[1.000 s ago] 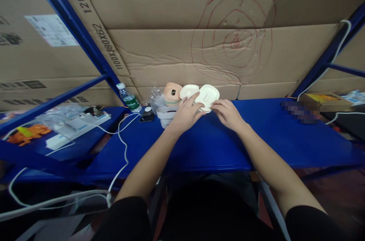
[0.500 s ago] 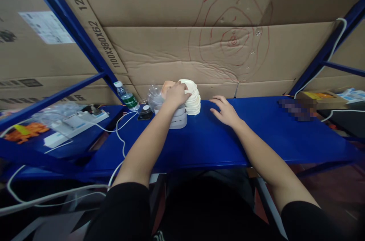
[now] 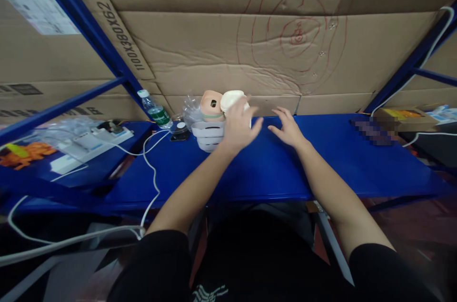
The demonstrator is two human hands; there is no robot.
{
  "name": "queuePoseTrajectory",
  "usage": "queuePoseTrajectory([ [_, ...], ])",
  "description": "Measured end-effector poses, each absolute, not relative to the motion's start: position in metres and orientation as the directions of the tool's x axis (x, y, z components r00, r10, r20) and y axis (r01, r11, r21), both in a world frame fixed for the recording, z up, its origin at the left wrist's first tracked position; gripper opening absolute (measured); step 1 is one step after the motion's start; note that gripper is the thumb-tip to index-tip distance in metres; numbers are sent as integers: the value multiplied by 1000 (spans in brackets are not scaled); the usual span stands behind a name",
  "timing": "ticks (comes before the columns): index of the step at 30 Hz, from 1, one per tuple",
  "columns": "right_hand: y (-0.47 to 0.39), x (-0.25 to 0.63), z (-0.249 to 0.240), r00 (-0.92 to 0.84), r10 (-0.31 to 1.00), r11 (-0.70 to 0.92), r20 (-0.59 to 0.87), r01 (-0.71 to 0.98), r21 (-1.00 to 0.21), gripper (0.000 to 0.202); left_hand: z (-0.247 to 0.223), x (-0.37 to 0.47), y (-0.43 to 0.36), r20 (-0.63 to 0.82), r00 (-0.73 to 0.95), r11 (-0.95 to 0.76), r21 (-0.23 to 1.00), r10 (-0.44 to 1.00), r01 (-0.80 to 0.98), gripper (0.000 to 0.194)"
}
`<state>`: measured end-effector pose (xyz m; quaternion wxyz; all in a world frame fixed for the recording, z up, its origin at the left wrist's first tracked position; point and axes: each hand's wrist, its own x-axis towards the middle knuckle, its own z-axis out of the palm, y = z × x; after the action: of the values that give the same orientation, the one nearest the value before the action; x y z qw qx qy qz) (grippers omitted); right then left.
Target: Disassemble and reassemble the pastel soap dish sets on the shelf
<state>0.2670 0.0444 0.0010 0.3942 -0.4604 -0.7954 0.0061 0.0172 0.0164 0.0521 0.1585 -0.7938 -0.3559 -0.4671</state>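
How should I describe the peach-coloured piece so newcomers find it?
On the blue table, before the cardboard wall, find the pale grey stack beside the left hand. Just beyond it sits the peach-coloured piece. Unlike the cream stack to its right, it shows a dark mark.

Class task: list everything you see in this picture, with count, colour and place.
Stacked pieces: count unclear, cream, behind left hand
Slotted piece: one, peach, beside them
Containers: stacked, whitish, before peach piece
Plastic wrap: clear, left of peach piece
Bottle: one, clear with green label, further left
Small device: one, black, beside bottle
Power strip: one, white, left
Orange item: one, far left
Cables: several, white, both sides
Box: one, brown and yellow, right
Cardboard: brown, red rings, back
Table: blue, beneath
Left hand: one, centre
Right hand: one, right of it
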Motion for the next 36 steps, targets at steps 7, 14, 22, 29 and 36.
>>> queuePoseTrajectory([
  [7, 71, 297, -32, -137, 924, 288, 357, 864, -414, 81, 28, 0, -3, 882, 406, -845, -19, 237, 534, 9],
  [14, 79, 306, -36, -157, 986, 168, 63, 948, -270, 76, 43, -127, 24, 831, -369, -397, 531, 415, 749, 13],
  [22, 64, 315, -41, -59, 991, 90, 121, 958, -271, 75, -9, -177, 24, 688, -490, -99, 627, 535, 773, 12],
  [29, 50, 316, -51, -46, 971, 115, 233, 949, -292, 62, -22, -183, 30, 594, -550, 32, 661, 588, 749, 11],
  [36, 48, 318, -47, -77, 964, 156, 253, 938, -309, 55, -29, -182, 31, 556, -496, 33, 643, 668, 765, 15],
])
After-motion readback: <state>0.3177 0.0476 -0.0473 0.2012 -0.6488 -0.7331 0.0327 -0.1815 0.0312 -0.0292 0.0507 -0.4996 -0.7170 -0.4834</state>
